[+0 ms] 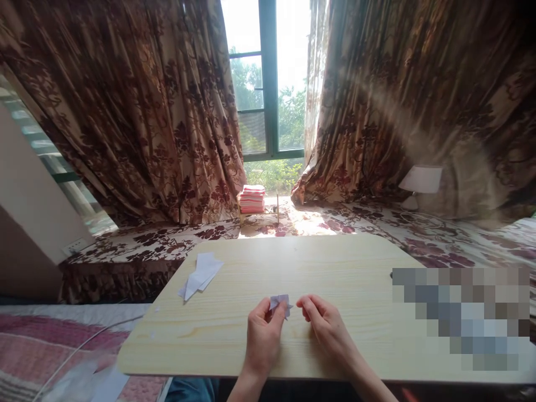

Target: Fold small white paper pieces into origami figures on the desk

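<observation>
- Handling of the folded paper: the small folded paper (pixel 277 300) is held up in a pinch; good practice here would seem to be a light, firm hold near its thickest part, so that the thin points are not crumpled.
- Use of the second hand: the free fingers would best act on one flap at a time, and any crease would probably come sharper if pressed against the flat surface (pixel 226 329) than in mid-air.
- Left hand (pixel 264 332): thumb and forefinger closed on the folded paper, the thumb lying across its near face.
- Right hand (pixel 326 324): fingers curled inward, apart from the left hand (whether anything thin is pinched between them cannot be told).
- Position of the folded paper: at the left hand's fingertips, between the two hands and nearer the left; its right-hand point lies just beside the right fingertips, with no contact evident.
- Loose papers (pixel 203 277): overlapping on the surface, beyond and to the left of the left hand.
</observation>
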A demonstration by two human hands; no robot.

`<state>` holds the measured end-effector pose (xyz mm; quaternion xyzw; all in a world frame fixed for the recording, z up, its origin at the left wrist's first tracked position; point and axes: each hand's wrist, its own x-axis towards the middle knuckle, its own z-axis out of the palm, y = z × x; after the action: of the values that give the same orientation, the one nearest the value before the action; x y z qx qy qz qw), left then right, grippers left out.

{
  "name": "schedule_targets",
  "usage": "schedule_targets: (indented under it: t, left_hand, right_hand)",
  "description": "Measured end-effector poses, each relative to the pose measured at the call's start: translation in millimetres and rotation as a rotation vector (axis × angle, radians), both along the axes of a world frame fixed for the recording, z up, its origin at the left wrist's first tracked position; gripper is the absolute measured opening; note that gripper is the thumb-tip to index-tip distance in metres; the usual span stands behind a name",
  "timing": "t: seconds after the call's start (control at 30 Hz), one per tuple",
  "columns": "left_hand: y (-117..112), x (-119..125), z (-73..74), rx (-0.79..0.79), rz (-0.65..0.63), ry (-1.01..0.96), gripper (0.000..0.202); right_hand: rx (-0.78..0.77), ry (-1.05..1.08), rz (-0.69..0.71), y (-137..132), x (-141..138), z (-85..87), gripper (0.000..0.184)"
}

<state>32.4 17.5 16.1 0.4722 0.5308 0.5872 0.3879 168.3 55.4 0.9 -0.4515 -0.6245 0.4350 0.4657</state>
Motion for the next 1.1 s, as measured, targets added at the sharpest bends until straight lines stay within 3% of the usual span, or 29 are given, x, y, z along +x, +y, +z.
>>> schedule_targets:
  t: [0.6,1.1]
  left_hand:
    - [-6.5,-0.9,1.5,0.067,-0.002,0.052,0.029]
    - [-4.2,-1.1,0.0,0.067,0.015,0.037,0.030]
  right_hand:
    - [0.047,0.004,0.027,3.5,-4.3,-9.8,0.042]
    - [0.009,0.041,0.029,-1.6,-4.6,0.2,0.043]
